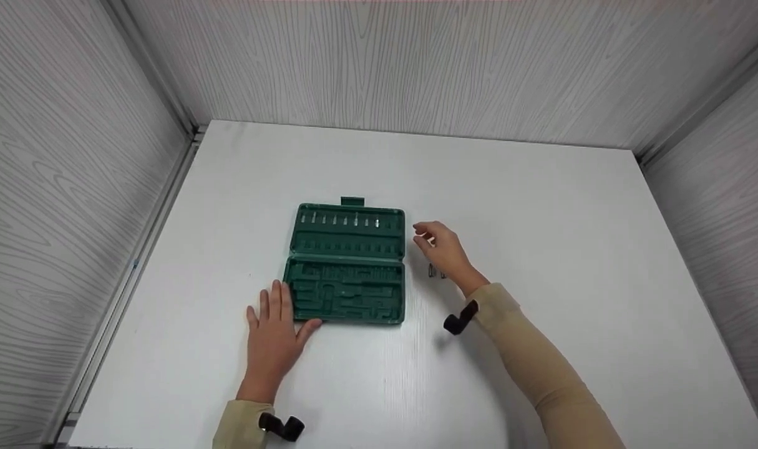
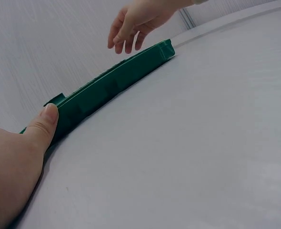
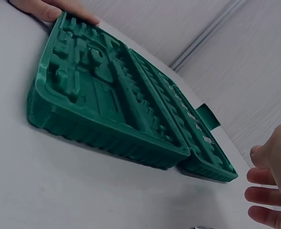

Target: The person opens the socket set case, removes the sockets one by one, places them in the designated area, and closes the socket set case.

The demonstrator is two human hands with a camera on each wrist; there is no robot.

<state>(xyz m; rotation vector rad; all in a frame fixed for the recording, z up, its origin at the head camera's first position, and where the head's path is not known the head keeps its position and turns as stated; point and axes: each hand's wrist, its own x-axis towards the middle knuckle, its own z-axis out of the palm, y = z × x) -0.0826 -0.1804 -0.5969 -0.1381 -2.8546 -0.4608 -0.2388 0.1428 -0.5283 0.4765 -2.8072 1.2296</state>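
Note:
A green plastic tool case (image 1: 344, 257) lies unfolded on the white table, its lid half toward the back. Several small metal bits (image 1: 355, 220) stand in the top row of slots of that half; the front half has empty moulded recesses. My left hand (image 1: 272, 343) rests at the case's front left corner, fingers straight along the side and thumb (image 2: 47, 117) against the front wall. Just off the case's right side hovers my right hand (image 1: 444, 249), fingers loosely bent, with nothing visible between them. Small metal bits (image 1: 431, 271) lie on the table below it, partly hidden by that wrist.
A latch tab (image 1: 352, 201) sticks out from the case's far edge. Pale wood-grain panels (image 1: 416, 68) enclose the white table (image 1: 572, 249) at the back and both sides. Each sleeve carries a black wrist camera (image 1: 458, 319).

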